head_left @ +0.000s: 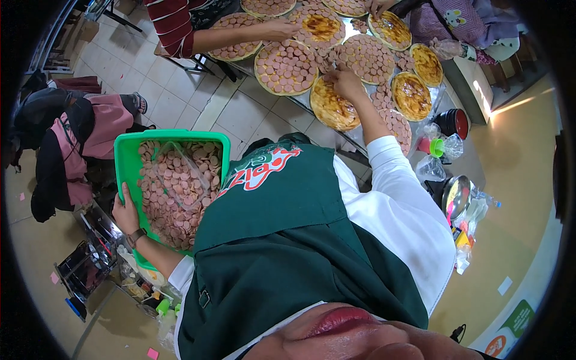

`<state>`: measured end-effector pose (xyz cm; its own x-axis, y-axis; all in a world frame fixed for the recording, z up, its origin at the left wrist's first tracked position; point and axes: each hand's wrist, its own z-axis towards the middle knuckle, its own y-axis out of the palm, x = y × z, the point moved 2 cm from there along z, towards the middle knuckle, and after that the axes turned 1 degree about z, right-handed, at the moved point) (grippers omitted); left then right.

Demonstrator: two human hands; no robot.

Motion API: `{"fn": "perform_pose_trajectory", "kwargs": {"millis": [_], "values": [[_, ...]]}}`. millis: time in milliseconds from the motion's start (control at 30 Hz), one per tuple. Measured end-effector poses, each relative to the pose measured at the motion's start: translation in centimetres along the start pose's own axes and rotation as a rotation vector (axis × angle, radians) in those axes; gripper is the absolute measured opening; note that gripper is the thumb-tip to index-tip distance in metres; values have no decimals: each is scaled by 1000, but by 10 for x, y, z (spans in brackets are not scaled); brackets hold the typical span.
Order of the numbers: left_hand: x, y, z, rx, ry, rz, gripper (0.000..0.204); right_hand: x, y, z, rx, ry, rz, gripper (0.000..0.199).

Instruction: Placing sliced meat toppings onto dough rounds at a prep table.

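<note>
A green plastic tub (226, 144) full of round pink sausage slices (171, 222) rests against my left side. My left hand (126, 211) grips its outer wall, and a clear plastic container (183, 177) lies among the slices. My right hand (348, 83) reaches over the table, its fingers bunched at loose sausage slices; what they pinch is hidden. Just below it lies a pizza base spread with red-orange sauce (331, 109), bare of slices. Slice-covered pizzas (286, 67) stand to its left, and another covered pizza (369, 59) lies beyond my hand.
Another person's hand (279, 30) in a striped sleeve works over pizzas at the far left. A co-worker's hand (378, 6) is at the far edge. Sauced pizzas (411, 96), black bowls (459, 123), a green cup (437, 147) and a round metal lid (459, 195) stand right.
</note>
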<state>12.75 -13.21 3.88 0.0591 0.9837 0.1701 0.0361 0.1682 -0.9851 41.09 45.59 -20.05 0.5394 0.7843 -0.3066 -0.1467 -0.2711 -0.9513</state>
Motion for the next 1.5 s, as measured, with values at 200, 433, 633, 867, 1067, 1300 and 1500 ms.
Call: {"fn": "perform_pose_trajectory", "kwargs": {"millis": [200, 433, 633, 867, 1067, 1300, 1500], "values": [[-7, 4, 6, -17, 8, -21, 66, 0, 22, 9, -94, 227, 630, 22], [-5, 1, 5, -37, 9, -18, 65, -23, 13, 9, 79, 138, 291, 20], [-3, 1, 5, -21, -7, -24, 64, 6, 28, 5, -123, 327, 725, 25], [-7, 3, 5, -37, -6, -60, 64, -22, 14, 9, -123, 302, 326, 26], [-7, 2, 5, -18, 22, -82, 64, -14, 10, 41, -9, 207, 177, 23], [-12, 4, 8, -13, -3, -23, 70, 27, 37, 50, 57, 407, 544, 27], [-9, 0, 3, -16, -29, -20, 71, -3, 30, -2, -183, 426, 1052, 10]]}}
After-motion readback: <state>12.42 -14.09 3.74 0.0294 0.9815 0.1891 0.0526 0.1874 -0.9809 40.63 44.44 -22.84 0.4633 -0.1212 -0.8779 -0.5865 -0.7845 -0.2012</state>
